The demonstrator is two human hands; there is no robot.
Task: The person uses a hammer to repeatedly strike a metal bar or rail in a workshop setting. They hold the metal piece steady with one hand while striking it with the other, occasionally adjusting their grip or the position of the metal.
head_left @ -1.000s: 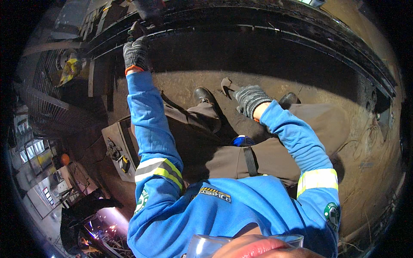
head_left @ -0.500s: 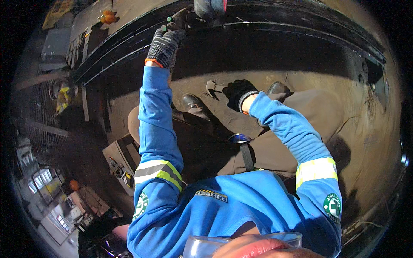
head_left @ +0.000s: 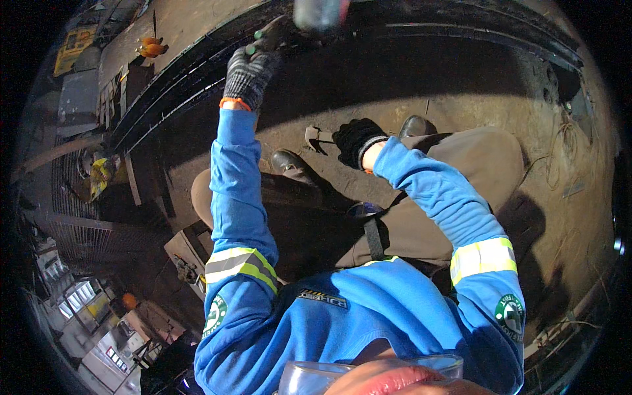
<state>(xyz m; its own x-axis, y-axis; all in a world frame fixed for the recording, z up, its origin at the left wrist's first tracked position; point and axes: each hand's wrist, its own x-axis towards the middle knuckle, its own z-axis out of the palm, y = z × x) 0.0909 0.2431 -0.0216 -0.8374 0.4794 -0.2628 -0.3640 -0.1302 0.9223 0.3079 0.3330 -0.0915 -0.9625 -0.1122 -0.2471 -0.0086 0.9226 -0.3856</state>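
Note:
My left hand (head_left: 251,71), in a grey striped glove with an orange cuff, reaches up to the long dark metal beam (head_left: 191,62). Its fingers are bent around something dark, with two small green spots beside them; what it holds I cannot make out. My right hand (head_left: 357,141), in a black glove, is closed on the handle of a hammer (head_left: 315,136). The hammer's flat grey metal head points left, low over the floor between my boots. Beyond my left hand, at the top edge, is a blurred grey rounded thing (head_left: 320,14) with a red edge.
My boots (head_left: 289,160) rest on the dusty brown floor (head_left: 474,122), knees spread. A wooden box (head_left: 187,247) with small tools stands by my left knee. Farther left lie a metal grating (head_left: 76,187), a yellow item (head_left: 100,178) and an orange object (head_left: 152,47). Cable (head_left: 565,151) lies at right.
The whole view has shifted slightly. My left hand stays at the beam, and my right hand still grips the hammer, a little farther left in the picture. The grey rounded thing has become more blurred.

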